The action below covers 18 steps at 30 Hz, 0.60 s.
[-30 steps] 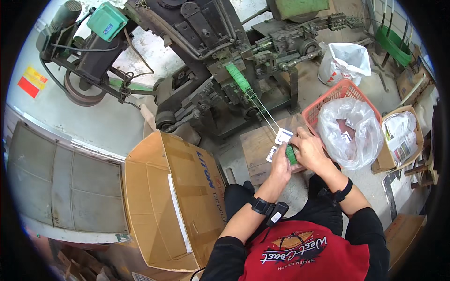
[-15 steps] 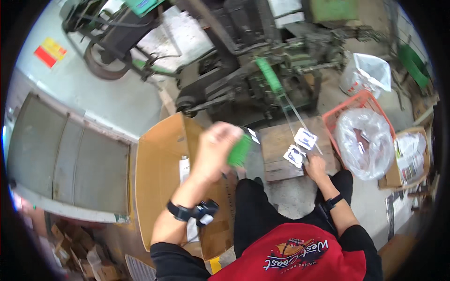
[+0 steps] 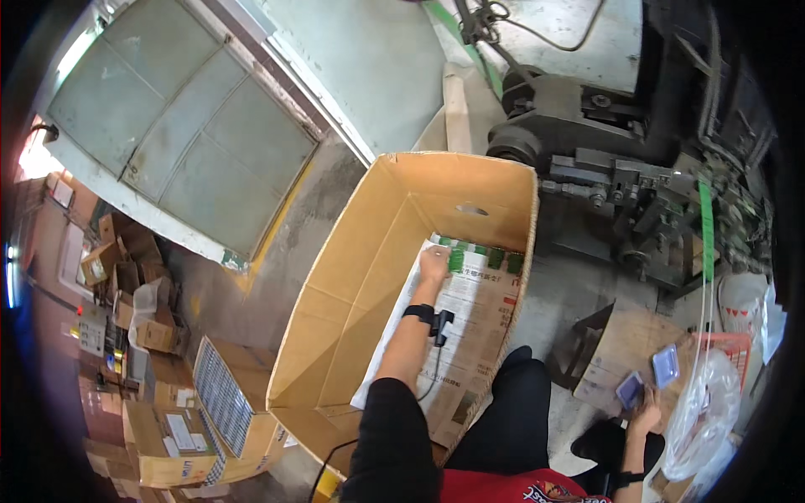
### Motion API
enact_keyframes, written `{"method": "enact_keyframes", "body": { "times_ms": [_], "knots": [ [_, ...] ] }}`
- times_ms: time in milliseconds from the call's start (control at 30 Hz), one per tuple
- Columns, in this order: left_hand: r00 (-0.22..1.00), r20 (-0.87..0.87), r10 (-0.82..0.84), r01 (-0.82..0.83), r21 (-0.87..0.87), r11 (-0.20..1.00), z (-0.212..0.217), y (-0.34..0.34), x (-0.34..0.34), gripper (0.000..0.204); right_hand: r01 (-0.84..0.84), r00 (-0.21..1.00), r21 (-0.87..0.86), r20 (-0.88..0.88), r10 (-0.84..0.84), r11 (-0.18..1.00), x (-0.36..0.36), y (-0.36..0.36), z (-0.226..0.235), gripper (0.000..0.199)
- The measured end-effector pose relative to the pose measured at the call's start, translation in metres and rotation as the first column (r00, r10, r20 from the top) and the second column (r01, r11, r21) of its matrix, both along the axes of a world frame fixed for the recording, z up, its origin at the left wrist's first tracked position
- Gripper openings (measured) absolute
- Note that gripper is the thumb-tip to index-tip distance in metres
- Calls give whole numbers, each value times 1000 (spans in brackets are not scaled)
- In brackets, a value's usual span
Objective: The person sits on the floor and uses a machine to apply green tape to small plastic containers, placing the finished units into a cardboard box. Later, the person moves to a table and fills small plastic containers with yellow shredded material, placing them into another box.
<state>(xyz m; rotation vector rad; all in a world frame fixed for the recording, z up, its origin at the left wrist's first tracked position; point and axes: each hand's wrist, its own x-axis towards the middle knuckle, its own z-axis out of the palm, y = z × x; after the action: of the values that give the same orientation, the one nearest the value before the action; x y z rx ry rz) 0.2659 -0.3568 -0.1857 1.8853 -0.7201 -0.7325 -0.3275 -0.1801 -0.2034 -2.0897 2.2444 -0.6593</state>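
Green stack (image 3: 456, 261), seen from the head view, sits inside the tall cardboard box (image 3: 331, 314), close to its far end, just to the right of the left hand's fingertips. The left hand (image 3: 433, 265) reaches down into the box and looks closed on the stack's left side. Its longer side seems to run along the box's length, while a row of green pieces (image 3: 495, 257) lies right beside it, crossing toward the right wall. The left hand is plainly the nearer; the right hand (image 3: 646, 413) is well apart, beyond the box, its fingertips at the lower lilac piece (image 3: 630, 391). I cannot tell whether it grips that piece.

Printed paper (image 3: 453, 352) lines the box floor. A second lilac piece (image 3: 665, 366) is above the wooden board (image 3: 605, 356), near its right edge. Dark machinery (image 3: 608, 126) stands behind, and cartons (image 3: 172, 444) are piled to the left.
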Motion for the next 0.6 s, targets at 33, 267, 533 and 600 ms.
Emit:
{"method": "enact_keyframes", "body": {
  "times_ms": [33,267,533,600],
  "knots": [
    [998,-48,46,-44,24,999,-25,-7,-2,12,-29,1000,-20,1,29,999,3,-1,5,28],
    [904,425,-36,-9,104,995,-112,-63,-15,17,-46,994,-55,-102,40,997,17,-7,8,15],
    [927,372,53,-90,84,992,-107,-46,-24,43,-103,977,213,-164,140,972,25,-18,31,13],
    [956,291,29,-56,84,995,-105,-36,-1,42,-102,968,325,-186,169,940,19,-21,33,13]
  ]
}}
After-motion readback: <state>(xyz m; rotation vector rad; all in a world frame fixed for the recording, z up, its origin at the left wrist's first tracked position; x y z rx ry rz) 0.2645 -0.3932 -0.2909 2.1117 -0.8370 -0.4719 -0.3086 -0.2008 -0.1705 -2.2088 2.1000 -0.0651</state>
